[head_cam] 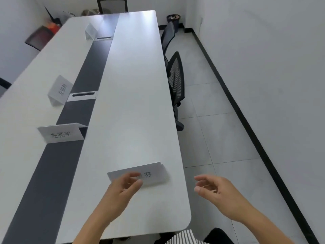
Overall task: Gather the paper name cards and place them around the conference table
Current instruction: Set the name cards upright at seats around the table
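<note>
A long white conference table (133, 85) with a dark centre strip runs away from me. A folded white name card (154, 173) stands near the table's right front edge. My left hand (123, 189) hovers just in front of it with curled fingers apart, covering part of its writing; whether it touches the card I cannot tell. My right hand (216, 189) floats open to the right, beyond the table's edge, holding nothing. Three more name cards stand on the table: one (61, 133) on the dark strip, one (59, 90) further left, one (90, 31) at the far end.
Two black mesh chairs (175, 80) are tucked along the table's right side, and another chair (112, 5) stands at the far end. A dark waste bin (173, 19) sits in the far corner. Cable boxes (82, 95) are set in the strip. Tiled floor runs along the right wall.
</note>
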A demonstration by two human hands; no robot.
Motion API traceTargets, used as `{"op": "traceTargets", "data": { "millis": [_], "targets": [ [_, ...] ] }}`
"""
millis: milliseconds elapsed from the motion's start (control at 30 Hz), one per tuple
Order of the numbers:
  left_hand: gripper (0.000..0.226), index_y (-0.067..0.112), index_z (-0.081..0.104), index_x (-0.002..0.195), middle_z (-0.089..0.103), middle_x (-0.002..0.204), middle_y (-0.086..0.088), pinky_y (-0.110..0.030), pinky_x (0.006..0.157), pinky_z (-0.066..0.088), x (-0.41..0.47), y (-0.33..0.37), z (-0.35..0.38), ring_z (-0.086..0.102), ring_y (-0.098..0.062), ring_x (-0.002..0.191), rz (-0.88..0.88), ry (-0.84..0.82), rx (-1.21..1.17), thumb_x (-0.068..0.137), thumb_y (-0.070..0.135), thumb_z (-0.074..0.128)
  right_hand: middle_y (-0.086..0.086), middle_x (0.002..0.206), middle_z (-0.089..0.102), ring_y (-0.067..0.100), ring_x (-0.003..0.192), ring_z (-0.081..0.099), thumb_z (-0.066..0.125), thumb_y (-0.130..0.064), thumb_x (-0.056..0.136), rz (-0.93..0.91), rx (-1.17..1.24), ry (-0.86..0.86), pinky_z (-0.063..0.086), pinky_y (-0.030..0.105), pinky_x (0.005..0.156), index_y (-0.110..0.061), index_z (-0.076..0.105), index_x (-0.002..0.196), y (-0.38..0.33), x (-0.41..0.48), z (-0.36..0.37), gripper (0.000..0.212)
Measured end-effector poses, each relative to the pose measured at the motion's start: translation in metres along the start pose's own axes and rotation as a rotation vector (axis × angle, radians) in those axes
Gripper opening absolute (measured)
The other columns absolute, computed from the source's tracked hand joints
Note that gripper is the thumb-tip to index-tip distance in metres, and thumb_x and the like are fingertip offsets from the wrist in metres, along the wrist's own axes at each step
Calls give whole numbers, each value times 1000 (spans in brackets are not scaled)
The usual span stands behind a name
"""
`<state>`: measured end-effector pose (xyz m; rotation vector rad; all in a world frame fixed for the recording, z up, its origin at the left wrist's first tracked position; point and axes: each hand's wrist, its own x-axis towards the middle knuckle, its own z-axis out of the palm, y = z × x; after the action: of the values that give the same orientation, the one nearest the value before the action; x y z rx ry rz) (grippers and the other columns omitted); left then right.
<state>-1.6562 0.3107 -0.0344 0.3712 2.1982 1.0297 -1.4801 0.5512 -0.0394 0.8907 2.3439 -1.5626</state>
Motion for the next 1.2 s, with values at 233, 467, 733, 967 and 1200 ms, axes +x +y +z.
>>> {"op": "traceTargets", "data": {
  "millis": [233,467,733,967,1200],
  "targets": [
    [71,27,39,142,37,151,-1,-40,110,33,81,-53,-31,33,-21,139,-20,226,643,80,41,69,-15,129,58,3,119,53,65,-46,83,-145,-374,-110,44,25,98,-34,50,134,-16,110,29,55],
    [52,29,53,133,56,137,4,-36,102,41,108,-91,-35,49,-20,124,-215,168,478,83,30,68,-11,155,33,11,142,29,66,-51,80,-262,-572,-386,35,34,109,-39,33,144,-14,202,83,73],
    [45,32,62,120,55,132,11,-34,105,40,94,-73,-58,50,-9,120,-88,136,108,77,34,76,-16,127,65,1,122,54,77,-43,76,-215,-176,-363,37,29,105,-36,68,116,-37,192,43,41],
    [94,49,35,137,37,146,12,-33,108,32,103,-101,-62,33,-12,137,-169,-59,22,61,32,87,4,98,79,22,91,74,85,-49,56,-91,316,-168,59,25,70,-9,72,100,-55,152,-31,60],
    [69,36,57,127,47,141,6,-30,103,32,130,-133,-38,40,-14,128,-174,-76,-261,67,18,86,8,101,77,23,86,74,87,-66,28,113,419,10,54,38,74,-13,70,106,4,106,-43,95]
  ]
}}
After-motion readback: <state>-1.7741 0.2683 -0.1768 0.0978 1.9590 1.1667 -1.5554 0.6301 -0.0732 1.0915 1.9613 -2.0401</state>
